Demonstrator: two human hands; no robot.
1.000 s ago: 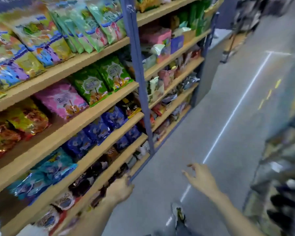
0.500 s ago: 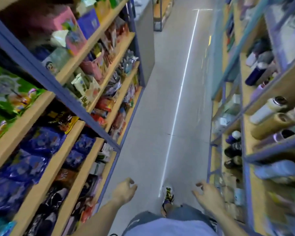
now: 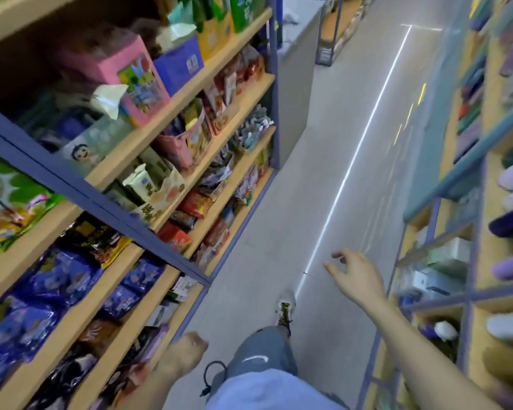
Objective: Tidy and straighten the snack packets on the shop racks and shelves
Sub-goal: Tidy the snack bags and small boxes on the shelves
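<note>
2 hands in view, both holding nothing. Left hand (image 3: 187, 349) low beside the left rack (image 3: 166, 119), fingers curled into a loose fist, not touching any packet. Right hand (image 3: 357, 275) out over the aisle floor (image 3: 323, 173), fingers spread and relaxed. Snack packets sit on the left rack's wooden shelves: blue packets (image 3: 57, 279) on the lower shelves nearest the person, green packets (image 3: 9, 199) above them, black-yellow packet (image 3: 98, 241) just beside the blue ones, pink box (image 3: 125, 78) and purple box (image 3: 179, 65) higher up. Right rack (image 3: 468, 173) holds bottles (image 3: 510, 223), blurred. Person's leg and shoe (image 3: 285, 306) on the floor between the racks.
</note>
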